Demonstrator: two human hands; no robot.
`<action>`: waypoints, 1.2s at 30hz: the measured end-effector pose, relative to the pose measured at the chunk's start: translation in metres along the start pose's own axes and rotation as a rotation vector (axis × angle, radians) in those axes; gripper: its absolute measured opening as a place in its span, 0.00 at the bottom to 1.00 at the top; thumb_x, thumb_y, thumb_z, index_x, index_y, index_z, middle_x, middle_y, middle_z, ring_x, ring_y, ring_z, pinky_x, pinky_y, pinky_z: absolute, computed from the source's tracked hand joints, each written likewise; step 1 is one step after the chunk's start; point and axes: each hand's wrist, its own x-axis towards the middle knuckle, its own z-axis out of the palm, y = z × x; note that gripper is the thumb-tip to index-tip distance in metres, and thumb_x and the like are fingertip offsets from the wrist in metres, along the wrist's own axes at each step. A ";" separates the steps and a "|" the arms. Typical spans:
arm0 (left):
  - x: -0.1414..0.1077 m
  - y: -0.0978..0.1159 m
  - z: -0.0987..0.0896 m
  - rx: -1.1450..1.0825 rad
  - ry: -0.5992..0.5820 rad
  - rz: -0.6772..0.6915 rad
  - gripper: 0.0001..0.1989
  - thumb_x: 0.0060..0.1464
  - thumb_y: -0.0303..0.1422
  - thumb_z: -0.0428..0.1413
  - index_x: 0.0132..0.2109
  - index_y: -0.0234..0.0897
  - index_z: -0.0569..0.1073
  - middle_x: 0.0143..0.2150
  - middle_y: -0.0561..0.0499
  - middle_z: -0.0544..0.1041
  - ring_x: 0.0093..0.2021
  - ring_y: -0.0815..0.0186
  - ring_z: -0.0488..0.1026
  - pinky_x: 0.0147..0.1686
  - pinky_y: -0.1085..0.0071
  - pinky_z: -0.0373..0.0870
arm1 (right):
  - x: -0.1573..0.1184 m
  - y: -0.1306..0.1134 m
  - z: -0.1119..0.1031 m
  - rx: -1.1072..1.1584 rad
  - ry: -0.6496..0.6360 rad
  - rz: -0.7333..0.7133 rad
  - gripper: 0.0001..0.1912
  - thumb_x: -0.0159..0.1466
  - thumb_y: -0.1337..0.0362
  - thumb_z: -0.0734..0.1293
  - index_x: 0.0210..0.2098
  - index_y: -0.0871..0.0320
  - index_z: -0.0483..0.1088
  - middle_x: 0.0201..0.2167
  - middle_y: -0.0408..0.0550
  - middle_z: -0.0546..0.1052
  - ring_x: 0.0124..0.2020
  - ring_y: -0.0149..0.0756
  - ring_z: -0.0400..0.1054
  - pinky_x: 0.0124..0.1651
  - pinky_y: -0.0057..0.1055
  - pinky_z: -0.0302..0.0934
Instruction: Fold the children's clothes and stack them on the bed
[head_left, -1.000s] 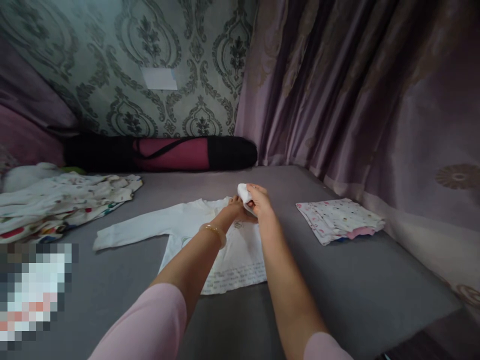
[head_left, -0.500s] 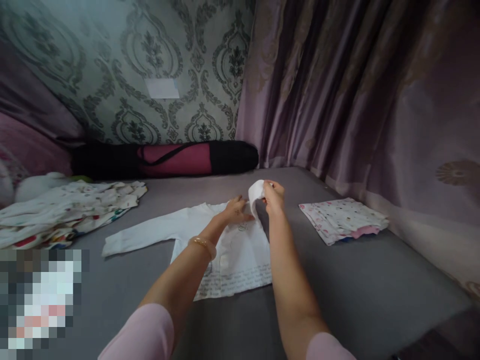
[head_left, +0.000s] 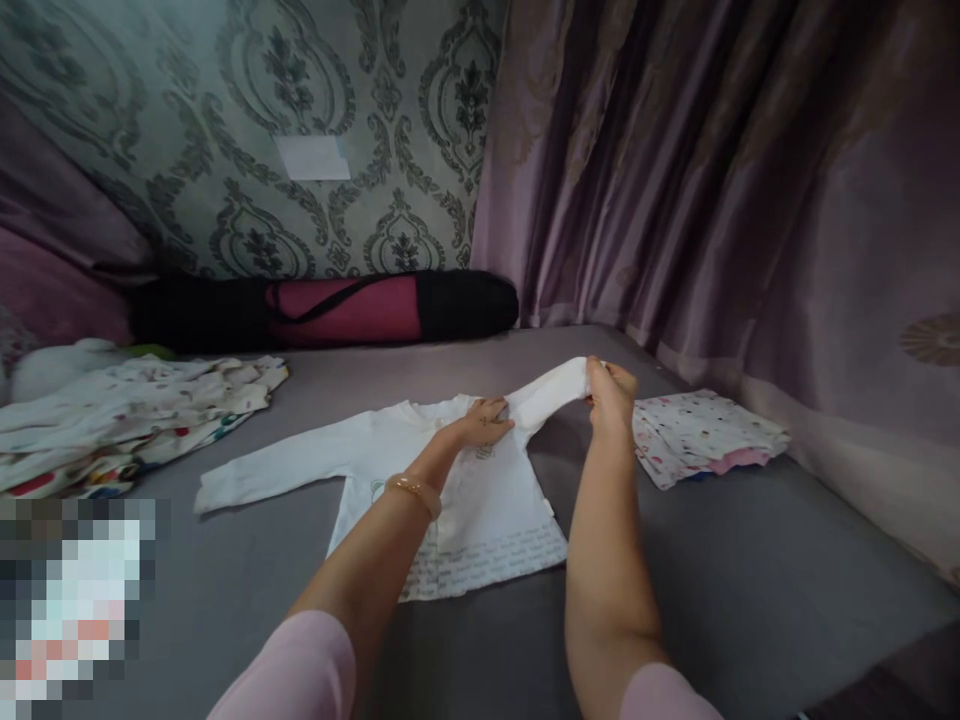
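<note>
A small white long-sleeved shirt (head_left: 480,510) lies front up on the grey bed surface (head_left: 480,660), with printed lettering along its hem. Its left-side sleeve is stretched out flat. My left hand (head_left: 485,422), below a bangled wrist, rests with fingers spread on the shirt near the collar and the right-side shoulder. The end of the right-side sleeve (head_left: 555,392) is pinched in my right hand (head_left: 612,388), which holds it raised off the bed and drawn out to the right.
Folded patterned clothes (head_left: 709,435) lie to the right, behind my right forearm. A loose pile of printed clothes (head_left: 165,410) is at the left. Along the wall lies a black and pink long bag (head_left: 345,310); purple curtains (head_left: 675,180) hang at the right.
My right hand has moved right with the sleeve end, and the sleeve, bunched and curled before, is now extended. My left hand stays on the shirt near the shoulder. The view has shifted slightly.
</note>
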 end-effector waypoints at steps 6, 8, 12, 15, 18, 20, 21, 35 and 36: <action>0.004 0.004 -0.003 0.043 -0.063 -0.026 0.39 0.54 0.53 0.48 0.66 0.32 0.57 0.70 0.40 0.52 0.67 0.47 0.49 0.63 0.59 0.49 | -0.007 -0.006 -0.001 0.055 0.029 0.117 0.10 0.53 0.59 0.65 0.26 0.60 0.70 0.16 0.36 0.64 0.18 0.27 0.58 0.19 0.23 0.50; 0.006 0.007 -0.004 0.084 -0.064 -0.033 0.42 0.52 0.55 0.49 0.65 0.31 0.57 0.70 0.39 0.52 0.66 0.46 0.50 0.63 0.58 0.49 | -0.007 -0.007 0.000 0.044 0.030 0.123 0.09 0.53 0.59 0.65 0.26 0.60 0.71 0.15 0.36 0.65 0.18 0.27 0.59 0.19 0.23 0.51; 0.009 0.014 -0.009 0.131 -0.093 -0.062 0.43 0.50 0.57 0.51 0.64 0.32 0.58 0.69 0.37 0.52 0.65 0.44 0.50 0.62 0.54 0.50 | -0.010 -0.009 -0.001 0.077 0.021 0.171 0.08 0.53 0.61 0.65 0.27 0.60 0.71 0.15 0.36 0.65 0.17 0.27 0.59 0.18 0.22 0.51; 0.012 0.018 -0.014 0.153 -0.130 -0.087 0.44 0.47 0.57 0.54 0.63 0.33 0.60 0.68 0.35 0.53 0.65 0.43 0.51 0.61 0.53 0.51 | -0.013 -0.012 -0.001 0.089 0.012 0.221 0.07 0.53 0.61 0.65 0.26 0.60 0.70 0.13 0.35 0.63 0.14 0.26 0.57 0.14 0.22 0.46; 0.017 0.021 -0.016 0.148 -0.146 -0.118 0.43 0.43 0.56 0.57 0.61 0.33 0.64 0.66 0.34 0.55 0.65 0.42 0.52 0.61 0.54 0.53 | -0.016 -0.014 0.000 0.073 -0.026 0.235 0.07 0.53 0.61 0.65 0.24 0.59 0.69 0.11 0.34 0.62 0.13 0.26 0.54 0.13 0.22 0.44; 0.019 0.020 -0.016 0.073 -0.121 -0.132 0.42 0.40 0.54 0.61 0.58 0.33 0.67 0.66 0.34 0.56 0.65 0.41 0.52 0.61 0.53 0.52 | -0.019 -0.017 0.004 0.059 -0.058 0.229 0.07 0.54 0.62 0.65 0.24 0.59 0.69 0.11 0.34 0.62 0.12 0.26 0.54 0.13 0.22 0.44; 0.018 0.019 -0.016 -0.004 -0.090 -0.132 0.40 0.39 0.51 0.63 0.56 0.33 0.68 0.65 0.34 0.57 0.65 0.41 0.51 0.61 0.53 0.52 | -0.020 -0.018 0.007 0.047 -0.075 0.225 0.07 0.54 0.61 0.65 0.25 0.58 0.69 0.11 0.34 0.62 0.12 0.26 0.54 0.13 0.22 0.45; -0.077 -0.044 -0.038 -1.370 0.442 -0.527 0.28 0.57 0.56 0.47 0.42 0.32 0.72 0.36 0.40 0.77 0.36 0.58 0.77 0.35 0.63 0.74 | -0.116 -0.031 0.086 -0.369 -0.848 -0.300 0.17 0.61 0.58 0.64 0.47 0.55 0.73 0.41 0.49 0.79 0.43 0.39 0.72 0.45 0.29 0.63; -0.081 -0.046 -0.035 -1.383 0.445 -0.532 0.28 0.56 0.56 0.47 0.40 0.33 0.72 0.34 0.42 0.78 0.36 0.58 0.77 0.34 0.64 0.73 | -0.115 -0.027 0.087 -0.360 -0.912 -0.293 0.17 0.61 0.57 0.65 0.47 0.56 0.74 0.43 0.50 0.79 0.44 0.39 0.72 0.46 0.29 0.63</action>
